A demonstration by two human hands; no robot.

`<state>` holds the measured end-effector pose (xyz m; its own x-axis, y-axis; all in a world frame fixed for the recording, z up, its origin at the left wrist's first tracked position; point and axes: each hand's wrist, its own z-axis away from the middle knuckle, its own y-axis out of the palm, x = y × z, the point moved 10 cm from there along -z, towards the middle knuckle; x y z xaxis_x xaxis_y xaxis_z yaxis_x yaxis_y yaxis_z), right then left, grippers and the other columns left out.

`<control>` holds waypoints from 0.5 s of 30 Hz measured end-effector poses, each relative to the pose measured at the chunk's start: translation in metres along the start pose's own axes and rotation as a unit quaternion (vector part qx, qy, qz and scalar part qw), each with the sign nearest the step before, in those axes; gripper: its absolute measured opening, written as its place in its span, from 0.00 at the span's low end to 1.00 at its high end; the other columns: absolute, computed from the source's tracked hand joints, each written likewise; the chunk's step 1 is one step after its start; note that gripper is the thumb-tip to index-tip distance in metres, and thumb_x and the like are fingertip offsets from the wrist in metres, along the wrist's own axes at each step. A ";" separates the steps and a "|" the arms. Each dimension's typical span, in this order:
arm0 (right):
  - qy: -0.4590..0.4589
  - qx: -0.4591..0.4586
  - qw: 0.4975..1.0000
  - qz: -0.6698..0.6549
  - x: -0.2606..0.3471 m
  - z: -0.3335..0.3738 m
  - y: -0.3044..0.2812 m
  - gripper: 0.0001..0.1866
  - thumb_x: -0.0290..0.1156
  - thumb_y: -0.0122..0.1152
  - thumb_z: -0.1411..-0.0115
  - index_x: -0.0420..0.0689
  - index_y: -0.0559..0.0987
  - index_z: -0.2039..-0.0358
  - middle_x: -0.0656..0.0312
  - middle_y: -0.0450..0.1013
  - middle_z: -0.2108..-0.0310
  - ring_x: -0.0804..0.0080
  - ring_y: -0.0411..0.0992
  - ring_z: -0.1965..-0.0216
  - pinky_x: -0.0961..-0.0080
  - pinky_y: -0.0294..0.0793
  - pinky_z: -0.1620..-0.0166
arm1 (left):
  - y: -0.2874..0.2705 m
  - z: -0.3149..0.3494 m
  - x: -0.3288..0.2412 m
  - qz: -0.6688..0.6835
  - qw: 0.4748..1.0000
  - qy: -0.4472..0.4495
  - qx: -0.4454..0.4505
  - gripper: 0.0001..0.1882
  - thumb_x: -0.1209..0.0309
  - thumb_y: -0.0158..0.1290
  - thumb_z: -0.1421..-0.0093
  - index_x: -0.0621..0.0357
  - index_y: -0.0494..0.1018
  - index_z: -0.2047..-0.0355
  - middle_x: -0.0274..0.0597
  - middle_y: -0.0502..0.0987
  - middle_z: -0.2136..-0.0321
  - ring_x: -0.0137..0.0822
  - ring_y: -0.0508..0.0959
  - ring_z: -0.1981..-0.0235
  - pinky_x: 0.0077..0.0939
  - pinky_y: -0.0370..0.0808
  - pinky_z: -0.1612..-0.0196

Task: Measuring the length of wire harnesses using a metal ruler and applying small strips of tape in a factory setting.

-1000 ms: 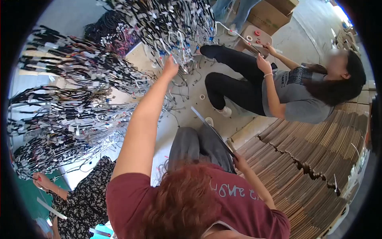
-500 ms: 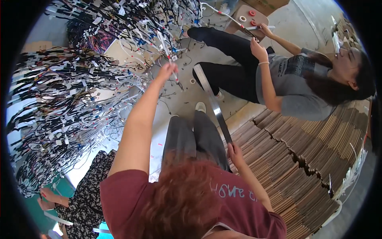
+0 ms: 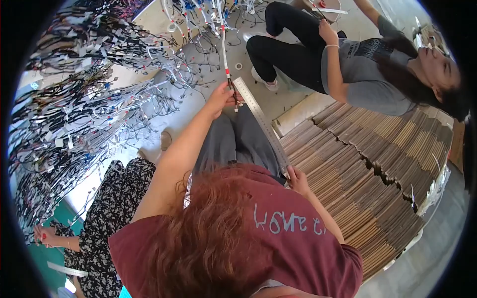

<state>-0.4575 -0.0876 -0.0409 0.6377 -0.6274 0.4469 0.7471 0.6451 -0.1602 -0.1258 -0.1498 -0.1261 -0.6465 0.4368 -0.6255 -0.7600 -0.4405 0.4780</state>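
The left hand (image 3: 219, 101) is closed on the white cable (image 3: 223, 49) near its lower end, the right hand (image 3: 298, 180) grips the ruler (image 3: 261, 118), its tip beside the cable, not laid along it, many other cables (image 3: 84, 79) seemingly left to handle

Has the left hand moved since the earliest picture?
Yes, lower in view: the left hand went from above-left of the pale floor ring to below-left of it.

The grey floor (image 3: 422, 260) is brightly lit, with stacked brown cardboard (image 3: 343, 198) at the right. A stool (image 3: 332, 4) shows partly at the top edge, and a green surface (image 3: 52, 275) lies lower left
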 end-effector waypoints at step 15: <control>-0.106 -0.137 0.982 0.080 -0.012 0.036 0.018 0.19 0.41 0.44 0.43 0.40 0.69 0.82 0.67 0.58 0.91 0.81 0.57 0.88 0.80 0.55 0.84 | 0.007 0.023 -0.012 -0.056 0.995 0.074 -0.032 0.09 0.73 0.44 0.47 0.57 0.67 0.64 0.33 0.70 0.73 0.23 0.69 0.72 0.15 0.66 0.71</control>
<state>-0.4584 -0.0532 -0.0175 0.7200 -0.4034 0.5648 0.6808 0.5683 -0.4620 -0.1245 -0.1400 -0.1012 -0.5382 0.3682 -0.7581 -0.8176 -0.4463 0.3637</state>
